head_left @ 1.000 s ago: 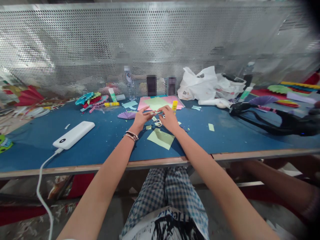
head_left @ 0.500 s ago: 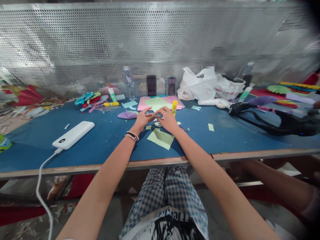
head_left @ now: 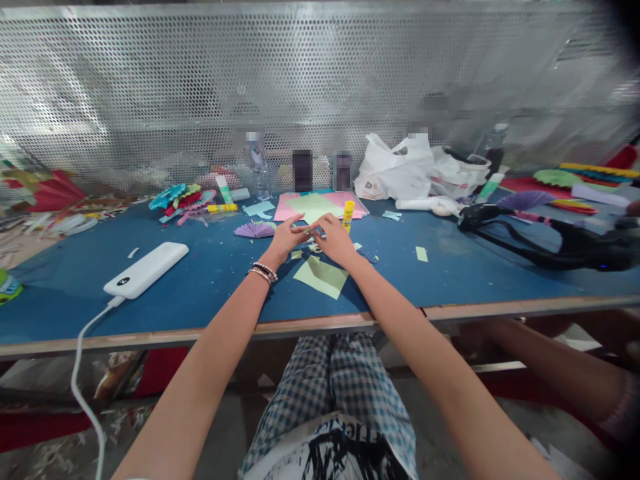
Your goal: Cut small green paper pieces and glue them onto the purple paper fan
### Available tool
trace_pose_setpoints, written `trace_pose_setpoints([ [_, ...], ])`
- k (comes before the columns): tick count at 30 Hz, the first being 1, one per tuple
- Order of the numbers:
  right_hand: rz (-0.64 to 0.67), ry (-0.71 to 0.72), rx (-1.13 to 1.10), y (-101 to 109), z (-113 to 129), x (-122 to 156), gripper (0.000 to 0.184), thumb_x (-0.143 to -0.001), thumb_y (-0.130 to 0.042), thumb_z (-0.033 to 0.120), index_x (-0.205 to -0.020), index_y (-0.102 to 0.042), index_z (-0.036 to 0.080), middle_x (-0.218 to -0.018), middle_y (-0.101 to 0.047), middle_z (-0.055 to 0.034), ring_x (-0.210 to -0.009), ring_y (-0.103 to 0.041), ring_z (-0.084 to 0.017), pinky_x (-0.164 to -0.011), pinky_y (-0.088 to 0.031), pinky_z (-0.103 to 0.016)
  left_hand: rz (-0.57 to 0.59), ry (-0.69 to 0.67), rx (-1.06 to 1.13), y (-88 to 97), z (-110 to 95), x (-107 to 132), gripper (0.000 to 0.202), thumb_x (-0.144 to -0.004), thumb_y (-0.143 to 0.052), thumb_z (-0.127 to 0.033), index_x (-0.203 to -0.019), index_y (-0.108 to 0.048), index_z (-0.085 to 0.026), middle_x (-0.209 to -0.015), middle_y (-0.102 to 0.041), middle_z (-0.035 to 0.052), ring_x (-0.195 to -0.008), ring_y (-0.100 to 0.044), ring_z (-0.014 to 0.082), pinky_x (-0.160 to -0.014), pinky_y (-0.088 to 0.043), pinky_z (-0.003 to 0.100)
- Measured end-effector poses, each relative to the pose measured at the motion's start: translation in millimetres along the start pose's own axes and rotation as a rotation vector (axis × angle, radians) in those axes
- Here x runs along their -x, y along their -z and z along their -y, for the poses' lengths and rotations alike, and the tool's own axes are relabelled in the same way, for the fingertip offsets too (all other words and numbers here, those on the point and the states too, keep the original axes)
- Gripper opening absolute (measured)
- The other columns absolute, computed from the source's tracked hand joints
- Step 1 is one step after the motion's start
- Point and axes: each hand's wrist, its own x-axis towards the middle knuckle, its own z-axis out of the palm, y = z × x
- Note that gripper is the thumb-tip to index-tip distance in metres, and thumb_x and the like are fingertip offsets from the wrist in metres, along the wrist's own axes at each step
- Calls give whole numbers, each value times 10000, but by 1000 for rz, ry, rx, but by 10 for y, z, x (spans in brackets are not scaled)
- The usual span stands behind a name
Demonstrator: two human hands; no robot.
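Observation:
My left hand [head_left: 286,239] and my right hand [head_left: 335,239] meet over the blue table [head_left: 210,280], fingertips pinched together on a small folded strip of paper [head_left: 313,231] held between them. Beads circle my left wrist. A light green paper sheet [head_left: 321,277] lies flat just below my right wrist. Small paper scraps [head_left: 298,254] lie under the hands. A yellow glue stick [head_left: 348,216] stands upright just beyond my right hand. Pink and green sheets [head_left: 313,205] are stacked behind the hands. A purple paper fan [head_left: 255,230] lies left of my left hand.
A white power bank [head_left: 147,269] with a cable sits at the left. Coloured paper fans [head_left: 181,198] lie at the back left. A white plastic bag [head_left: 400,167] and a black glue gun [head_left: 487,217] are at the right. A perforated metal screen [head_left: 320,93] backs the table. Another person's arm [head_left: 555,373] shows at lower right.
My hands have drawn closer together on the small strip; the scissors seen by my right hand a second ago no longer show. Nothing else has shifted.

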Motion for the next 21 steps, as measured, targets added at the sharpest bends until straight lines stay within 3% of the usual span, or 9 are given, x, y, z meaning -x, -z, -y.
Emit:
trace_pose_setpoints([
  [5,1,-38,12,-1,-15,5,215,-747,-463,132,-926,-562,200,-952,-468,-61,-963,-466,-201,-803,-424,-342,17,-67,2,7,-6,-5,844,-607,-720,-186,-1327,-280,-168,-1100,-610,170,-902,-617,190,-782,-477,310],
  [11,-4,-31,13,-8,-33,2,241,-757,-454,137,-954,-575,203,-954,-467,-65,-951,-471,-198,-801,-426,-340,-17,-44,50,-12,-25,-6,701,-682,-656,-206,-1299,-329,-151,-1136,-588,178,-921,-618,182,-840,-469,318],
  [21,-52,-60,-14,-7,-37,-18,179,-790,-498,226,-956,-549,185,-961,-484,-73,-907,-483,-196,-791,-423,-342,9,-46,-2,-27,-20,-9,697,-630,-664,-131,-1266,-380,-160,-1107,-610,148,-830,-623,146,-787,-480,300],
])
